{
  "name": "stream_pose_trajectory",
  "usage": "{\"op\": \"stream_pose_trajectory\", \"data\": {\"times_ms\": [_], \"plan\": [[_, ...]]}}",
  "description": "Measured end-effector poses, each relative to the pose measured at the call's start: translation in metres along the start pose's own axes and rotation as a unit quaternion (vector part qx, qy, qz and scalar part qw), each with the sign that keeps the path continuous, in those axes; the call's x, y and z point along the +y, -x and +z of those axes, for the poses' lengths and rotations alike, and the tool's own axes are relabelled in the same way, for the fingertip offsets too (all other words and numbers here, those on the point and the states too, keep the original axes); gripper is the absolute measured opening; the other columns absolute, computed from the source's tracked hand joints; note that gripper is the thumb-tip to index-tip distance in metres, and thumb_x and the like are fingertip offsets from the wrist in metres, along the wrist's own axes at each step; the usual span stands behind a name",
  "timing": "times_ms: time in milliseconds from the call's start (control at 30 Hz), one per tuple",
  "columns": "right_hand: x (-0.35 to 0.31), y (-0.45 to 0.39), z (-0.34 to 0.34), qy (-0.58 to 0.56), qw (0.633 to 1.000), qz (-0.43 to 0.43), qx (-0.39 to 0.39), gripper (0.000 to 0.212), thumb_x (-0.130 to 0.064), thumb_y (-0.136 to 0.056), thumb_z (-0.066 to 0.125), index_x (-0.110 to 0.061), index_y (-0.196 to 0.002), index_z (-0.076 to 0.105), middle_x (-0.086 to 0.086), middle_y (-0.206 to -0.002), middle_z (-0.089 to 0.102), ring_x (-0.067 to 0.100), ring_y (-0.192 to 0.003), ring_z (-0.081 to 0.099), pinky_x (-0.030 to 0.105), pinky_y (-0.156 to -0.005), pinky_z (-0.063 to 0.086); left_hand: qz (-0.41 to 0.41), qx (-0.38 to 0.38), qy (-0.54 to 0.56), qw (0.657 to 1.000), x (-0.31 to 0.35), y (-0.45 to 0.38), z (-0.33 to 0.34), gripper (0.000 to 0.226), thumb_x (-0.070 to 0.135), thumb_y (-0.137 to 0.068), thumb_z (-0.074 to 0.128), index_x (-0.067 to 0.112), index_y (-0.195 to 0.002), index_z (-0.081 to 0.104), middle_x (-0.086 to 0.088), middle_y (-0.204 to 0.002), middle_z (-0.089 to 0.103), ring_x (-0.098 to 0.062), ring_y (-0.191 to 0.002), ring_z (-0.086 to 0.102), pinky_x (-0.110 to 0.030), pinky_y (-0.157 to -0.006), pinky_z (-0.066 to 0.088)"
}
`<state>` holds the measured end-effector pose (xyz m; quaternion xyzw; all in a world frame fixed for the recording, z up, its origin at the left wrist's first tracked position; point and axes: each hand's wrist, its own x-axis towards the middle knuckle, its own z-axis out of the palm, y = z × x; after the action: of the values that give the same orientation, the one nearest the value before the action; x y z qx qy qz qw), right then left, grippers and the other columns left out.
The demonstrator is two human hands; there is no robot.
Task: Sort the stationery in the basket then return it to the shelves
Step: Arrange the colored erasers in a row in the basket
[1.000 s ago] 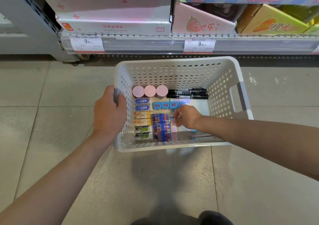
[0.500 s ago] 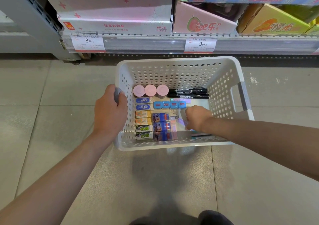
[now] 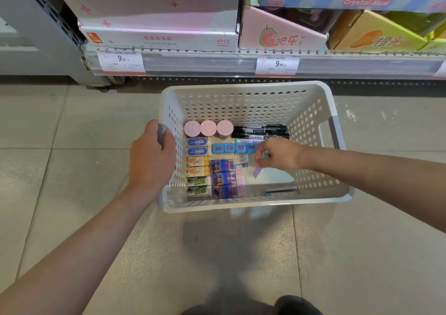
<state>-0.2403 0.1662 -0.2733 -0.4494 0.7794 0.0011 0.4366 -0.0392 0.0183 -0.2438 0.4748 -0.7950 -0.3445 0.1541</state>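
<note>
A white perforated basket (image 3: 246, 102) stands on the floor below the shelf. My left hand (image 3: 150, 155) grips its grey left handle. Inside, three pink round lids (image 3: 208, 128) line the back, with black markers (image 3: 260, 131) to their right. Several small blue items (image 3: 229, 148) form a row, and boxed erasers (image 3: 198, 169) are stacked in columns at the left. My right hand (image 3: 277, 154) is over the basket's middle, fingers curled and pinching a small purple packet (image 3: 258, 172) that hangs below it. A thin flat pack (image 3: 281, 189) lies at the front right.
The shelf edge (image 3: 217, 61) with two 9.90 price tags runs across just behind the basket. Pink, blue and orange display boxes (image 3: 280, 34) stand on it. Grey floor tiles surround the basket. A dark shoe tip (image 3: 296, 306) shows at the bottom.
My right hand moved from the eraser columns to the right and up toward the blue row, now lifting a small purple packet. My left hand stayed on the handle.
</note>
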Motion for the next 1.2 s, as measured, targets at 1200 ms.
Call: {"op": "stream_pose_trajectory", "data": {"times_ms": [1200], "plan": [[-0.008,-0.028,0.057,0.060,0.997,0.039,0.037,0.036,0.000,-0.092,0.048,-0.002,-0.127,0.042,0.014,-0.114,0.061,0.026,-0.099,0.062,0.024,-0.070,0.046,0.007,0.005,-0.004,1.000,-0.002,-0.001,0.001,0.019,0.022,-0.100,0.041,0.006,-0.089,0.043,-0.005,-0.075,0.054,-0.010,-0.055,0.049,-0.019,-0.043,0.034]]}}
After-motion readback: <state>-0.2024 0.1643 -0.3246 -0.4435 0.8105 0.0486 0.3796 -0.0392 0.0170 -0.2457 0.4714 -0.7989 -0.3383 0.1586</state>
